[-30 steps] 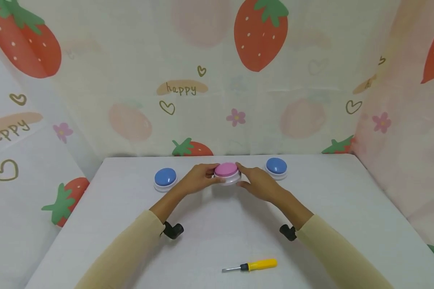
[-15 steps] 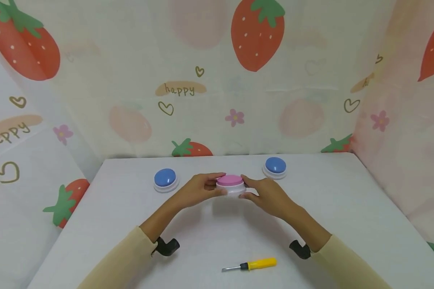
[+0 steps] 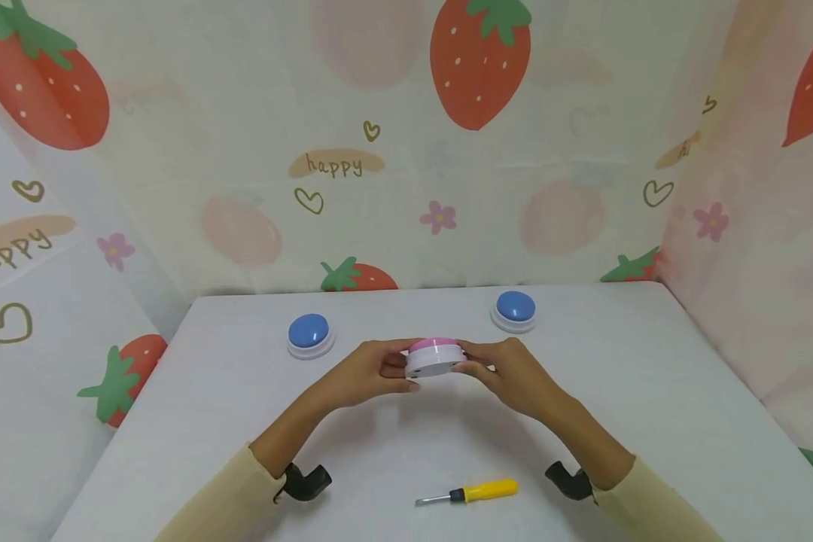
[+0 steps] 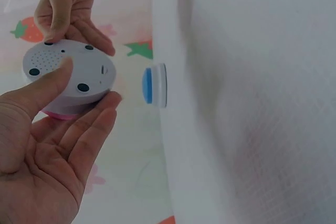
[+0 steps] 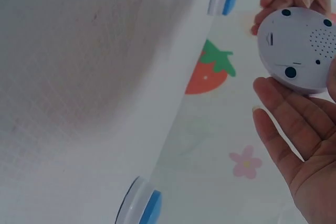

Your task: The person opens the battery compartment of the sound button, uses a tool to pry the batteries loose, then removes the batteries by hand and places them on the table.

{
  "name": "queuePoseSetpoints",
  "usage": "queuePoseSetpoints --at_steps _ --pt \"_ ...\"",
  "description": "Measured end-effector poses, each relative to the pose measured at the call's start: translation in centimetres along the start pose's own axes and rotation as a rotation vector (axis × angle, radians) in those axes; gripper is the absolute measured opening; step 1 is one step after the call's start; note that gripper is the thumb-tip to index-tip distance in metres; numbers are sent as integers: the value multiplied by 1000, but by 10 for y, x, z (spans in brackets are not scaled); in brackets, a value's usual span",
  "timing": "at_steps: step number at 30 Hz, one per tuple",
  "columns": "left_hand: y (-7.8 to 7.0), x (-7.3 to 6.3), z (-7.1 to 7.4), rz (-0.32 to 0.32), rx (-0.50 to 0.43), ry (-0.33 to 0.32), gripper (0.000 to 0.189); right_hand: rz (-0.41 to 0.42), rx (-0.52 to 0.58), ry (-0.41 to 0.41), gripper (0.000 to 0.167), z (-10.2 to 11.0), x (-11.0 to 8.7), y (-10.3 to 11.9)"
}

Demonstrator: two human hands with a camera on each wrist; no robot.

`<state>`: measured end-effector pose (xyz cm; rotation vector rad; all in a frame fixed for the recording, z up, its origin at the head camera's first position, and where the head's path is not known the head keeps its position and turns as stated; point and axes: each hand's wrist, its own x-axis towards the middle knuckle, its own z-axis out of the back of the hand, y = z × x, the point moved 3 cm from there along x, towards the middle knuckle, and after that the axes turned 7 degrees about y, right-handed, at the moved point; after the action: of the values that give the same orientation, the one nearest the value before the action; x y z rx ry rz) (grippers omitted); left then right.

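Off the table, both hands hold a round push button with a pink top and a white base, tilted so its near side shows. My left hand grips its left edge, and my right hand grips the right edge. In the left wrist view, the left thumb lies across the white underside, which has dark round feet, a patch of small speaker holes and a small slot. The right wrist view shows this underside too, with the right fingers against its rim.
Two blue push buttons on white bases stand toward the back of the white table, one at left and one at right. A yellow-handled screwdriver lies near the front. Strawberry-printed cloth walls surround the table.
Both hands have drawn the pink push button toward me from near the back of the table. Its near side has tipped up, so more of the white base shows.
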<state>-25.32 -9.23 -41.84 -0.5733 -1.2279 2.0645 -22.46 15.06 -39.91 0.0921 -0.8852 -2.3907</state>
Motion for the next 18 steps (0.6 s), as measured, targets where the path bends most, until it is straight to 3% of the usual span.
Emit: queuePoseSetpoints --at_steps 12,18 --pt "-5 -8 -5 -15 5 -30 57 -28 131 4 47 -6 -3 0" --pt "-4 -9 -8 -3 -42 -4 58 -33 167 11 43 -7 -4 -1"
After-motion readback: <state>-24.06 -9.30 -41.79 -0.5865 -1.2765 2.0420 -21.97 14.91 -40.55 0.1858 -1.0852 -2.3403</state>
